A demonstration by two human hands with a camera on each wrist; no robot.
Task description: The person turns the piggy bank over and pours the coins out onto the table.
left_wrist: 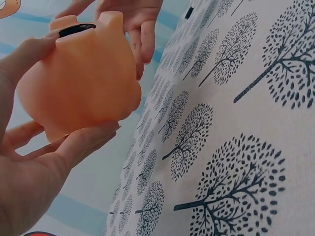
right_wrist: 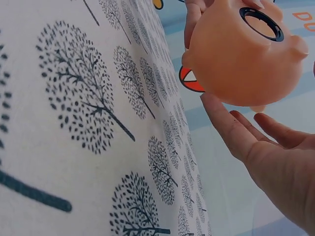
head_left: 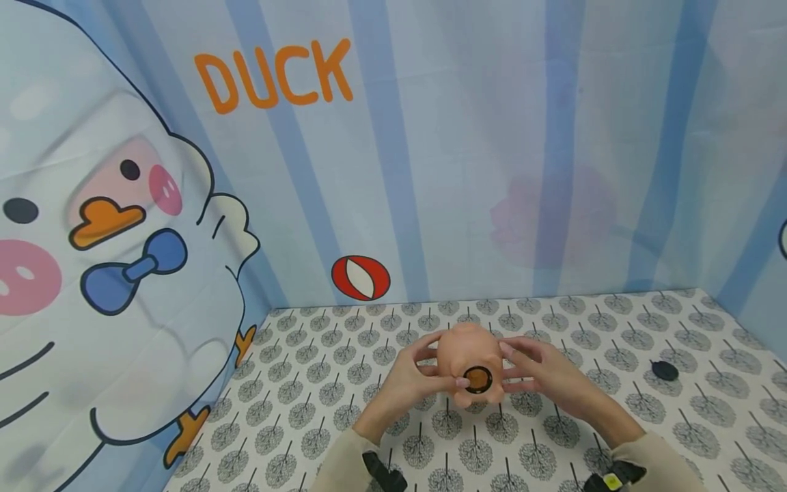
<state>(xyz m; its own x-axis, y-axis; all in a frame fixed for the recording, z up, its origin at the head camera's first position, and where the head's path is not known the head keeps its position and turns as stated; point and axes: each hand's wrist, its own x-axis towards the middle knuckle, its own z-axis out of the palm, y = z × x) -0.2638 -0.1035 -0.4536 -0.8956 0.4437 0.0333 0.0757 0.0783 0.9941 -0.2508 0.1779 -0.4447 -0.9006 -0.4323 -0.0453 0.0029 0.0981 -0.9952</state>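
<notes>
An orange-pink piggy bank [head_left: 462, 345] is held over the table, its underside with stubby feet turned towards me. A black ring [right_wrist: 262, 23] rims a round opening in that underside. My left hand [head_left: 410, 374] grips the bank from its left; the thumb [left_wrist: 34, 51] lies by the ring and the fingers support the opposite side. At the bank's right side, my right hand [head_left: 547, 374] has its fingers extended, fingertips at or close against the surface. A small black disc-like piece [head_left: 665, 370] lies on the cloth to the right.
A white cloth with a tree pattern [head_left: 344, 372] covers the table. Behind it hangs a blue striped curtain [head_left: 443, 171] with a large printed duck at the left. Dark straps with devices [head_left: 615, 478] are worn on both wrists.
</notes>
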